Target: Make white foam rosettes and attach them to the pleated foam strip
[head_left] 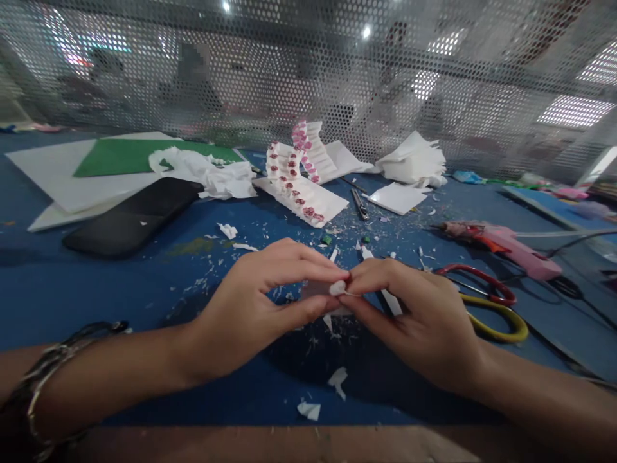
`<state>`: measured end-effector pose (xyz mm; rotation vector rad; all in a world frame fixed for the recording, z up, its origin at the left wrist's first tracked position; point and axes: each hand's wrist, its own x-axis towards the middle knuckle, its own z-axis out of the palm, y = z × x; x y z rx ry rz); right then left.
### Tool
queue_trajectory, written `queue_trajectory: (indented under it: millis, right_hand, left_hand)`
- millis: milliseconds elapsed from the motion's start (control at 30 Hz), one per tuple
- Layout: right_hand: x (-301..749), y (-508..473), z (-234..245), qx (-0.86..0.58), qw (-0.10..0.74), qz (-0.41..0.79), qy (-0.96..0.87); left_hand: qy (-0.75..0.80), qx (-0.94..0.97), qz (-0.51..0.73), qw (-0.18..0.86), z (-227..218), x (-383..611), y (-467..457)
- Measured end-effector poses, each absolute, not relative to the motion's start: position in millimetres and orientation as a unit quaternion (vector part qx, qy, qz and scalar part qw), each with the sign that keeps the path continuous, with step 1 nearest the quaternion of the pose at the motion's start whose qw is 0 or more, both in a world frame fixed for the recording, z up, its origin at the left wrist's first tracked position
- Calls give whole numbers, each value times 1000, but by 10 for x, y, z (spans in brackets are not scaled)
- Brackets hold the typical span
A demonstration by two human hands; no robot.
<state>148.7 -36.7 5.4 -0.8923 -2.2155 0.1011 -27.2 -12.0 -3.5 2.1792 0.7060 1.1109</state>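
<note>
My left hand (263,302) and my right hand (414,315) meet at the middle of a blue table (96,289). Both pinch one small piece of white paper (337,287) between thumb and fingers, just above the tabletop. A white paper strip (390,301) shows under my right fingers. A bracelet circles my left wrist at the lower left. Small white paper scraps lie on the table below the hands.
Scissors (486,302) with red and yellow handles lie right of my right hand. A pink glue gun (501,241) lies farther right. A black phone (135,215) sits at left. Fringed white paper with pink tips (299,186), a craft knife (359,204), white sheets and green paper lie behind. A mesh screen stands at the back.
</note>
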Motion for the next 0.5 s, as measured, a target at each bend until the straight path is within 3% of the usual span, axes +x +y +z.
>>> queue_trajectory:
  millis: [333, 500]
  right_hand:
    - [1479, -337, 84, -385, 388, 215, -809]
    - [1500, -334, 81, -382, 394, 174, -818]
  left_hand:
    - [339, 790, 367, 354, -2, -256, -108]
    - [354, 733, 352, 462, 1, -257, -64]
